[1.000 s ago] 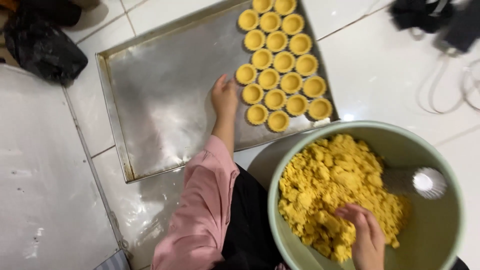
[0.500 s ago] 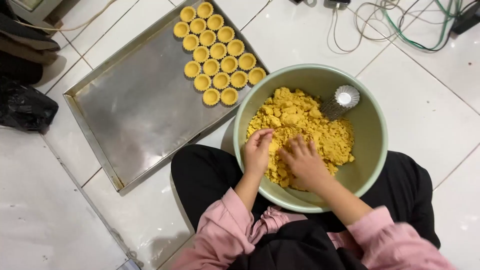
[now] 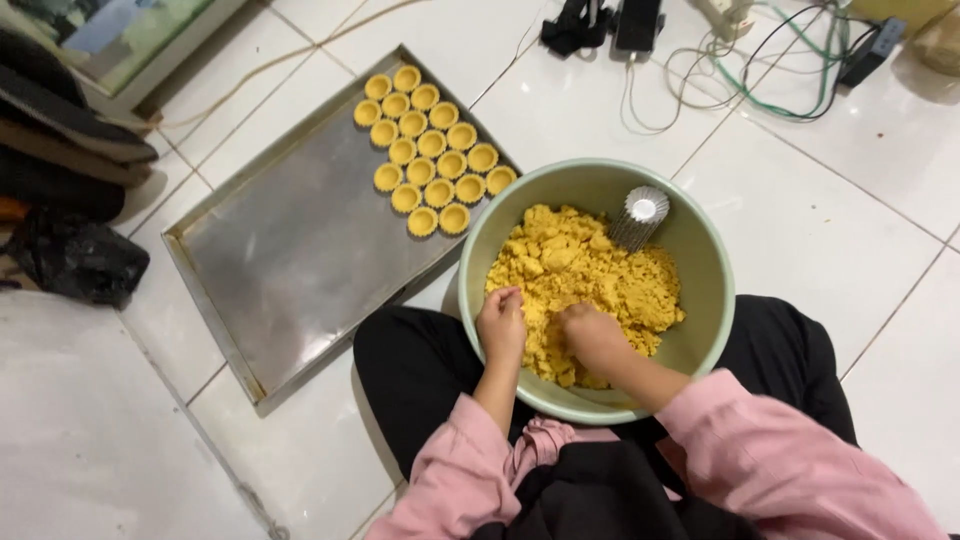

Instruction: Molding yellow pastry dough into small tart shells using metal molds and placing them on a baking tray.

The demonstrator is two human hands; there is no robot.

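**Both hands in dough bowl on tiled floor**

Person sits on the floor (image 3: 850,230), white glossy tiles with thin grout lines. Pale green bowl (image 3: 700,260) rests between the black-trousered knees, partly on the lap. Landmark: the bowl.

Inside the bowl: crumbly yellow dough (image 3: 580,265) heaped across the bottom. Small fluted metal mould (image 3: 641,213) leans against the inner wall at the far side, touching the dough's edge.

Left hand (image 3: 502,325) at the near-left of the bowl, fingers curled in, grip closed on a bit of dough. Right hand (image 3: 592,335) just beside it at the near middle, fingers pushed down into the dough; grip hidden, cannot tell if it is closed. Pink sleeves on both arms.

Left of the bowl, touching or just under its rim: flat metal baking tray (image 3: 290,270), set at an angle on the floor. Its far corner holds a cluster of small yellow pastry shells (image 3: 432,165) in rows, close together; the rest of the tray is bare metal.

Beyond the bowl: tangle of cables (image 3: 760,70), white, green and black, plus black plugs (image 3: 600,25). Far left of the bowl: black plastic bag (image 3: 75,260) and dark items stacked above it, along the floor's edge. Framed picture (image 3: 120,40) at top left.
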